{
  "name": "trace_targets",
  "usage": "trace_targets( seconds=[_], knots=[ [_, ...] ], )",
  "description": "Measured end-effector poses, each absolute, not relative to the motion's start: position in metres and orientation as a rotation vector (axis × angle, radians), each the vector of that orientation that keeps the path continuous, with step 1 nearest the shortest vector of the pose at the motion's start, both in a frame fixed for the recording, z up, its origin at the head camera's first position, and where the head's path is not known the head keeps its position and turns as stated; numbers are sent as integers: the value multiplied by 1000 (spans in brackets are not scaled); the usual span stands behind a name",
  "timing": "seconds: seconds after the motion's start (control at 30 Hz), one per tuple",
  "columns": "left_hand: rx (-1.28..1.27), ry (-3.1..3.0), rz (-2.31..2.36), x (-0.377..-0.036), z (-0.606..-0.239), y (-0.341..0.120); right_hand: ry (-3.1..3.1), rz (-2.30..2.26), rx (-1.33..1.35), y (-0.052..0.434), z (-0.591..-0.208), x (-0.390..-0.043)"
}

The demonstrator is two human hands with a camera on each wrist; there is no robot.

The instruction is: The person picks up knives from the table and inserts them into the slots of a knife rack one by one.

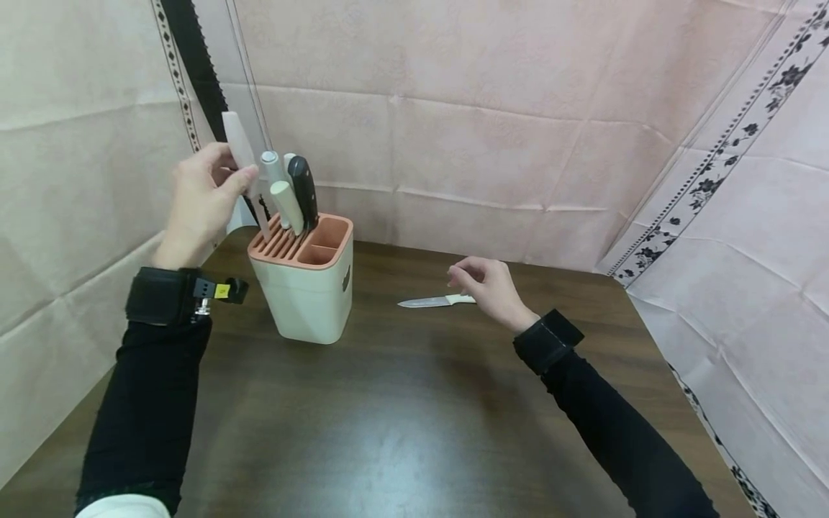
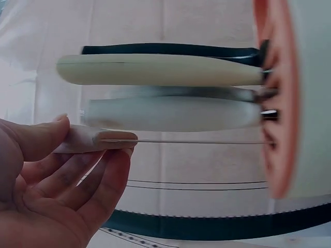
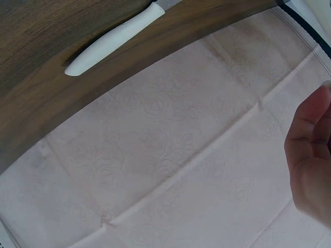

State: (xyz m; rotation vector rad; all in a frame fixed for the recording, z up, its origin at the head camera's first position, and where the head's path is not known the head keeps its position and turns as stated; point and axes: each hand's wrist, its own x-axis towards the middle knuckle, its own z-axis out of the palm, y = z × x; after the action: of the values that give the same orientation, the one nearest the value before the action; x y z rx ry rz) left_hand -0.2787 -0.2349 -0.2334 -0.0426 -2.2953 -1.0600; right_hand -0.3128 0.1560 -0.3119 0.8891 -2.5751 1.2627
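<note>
My left hand (image 1: 206, 198) pinches the pale handle of a knife (image 1: 238, 140) between thumb and fingers. In the left wrist view, this knife's thin blade (image 2: 201, 142) reaches down to a slot at the end of the knife holder (image 1: 301, 302), its tip hidden inside. Beside it, knives with a grey-white handle (image 2: 170, 114), a cream handle (image 2: 155, 70) and a black handle (image 1: 302, 188) stand in the slots. Over on the right, my right hand (image 1: 488, 288) hovers with loosely bent fingers, holding nothing. A small white-handled knife (image 3: 116, 41) lies on the table near it.
The holder has a salmon-coloured top with slots and two square compartments (image 1: 317, 255). It stands toward the back left of the brown wooden table (image 1: 363, 403). Pale cloth (image 1: 453, 158) hangs behind the table and along both sides.
</note>
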Motion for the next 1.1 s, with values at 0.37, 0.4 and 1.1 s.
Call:
trace_targets(
  seconds=[0.37, 0.4, 1.1],
  knots=[
    [-22, -2435, -1030, -289, -262, -238, -2568, 1245, 871, 157, -314, -313],
    [-21, -2442, -1036, -289, -265, -238, -2572, 1248, 865, 158, -317, -316],
    [-2, -2514, -1104, -288, -282, -243, -2573, 1205, 841, 176, -359, -347]
  ],
)
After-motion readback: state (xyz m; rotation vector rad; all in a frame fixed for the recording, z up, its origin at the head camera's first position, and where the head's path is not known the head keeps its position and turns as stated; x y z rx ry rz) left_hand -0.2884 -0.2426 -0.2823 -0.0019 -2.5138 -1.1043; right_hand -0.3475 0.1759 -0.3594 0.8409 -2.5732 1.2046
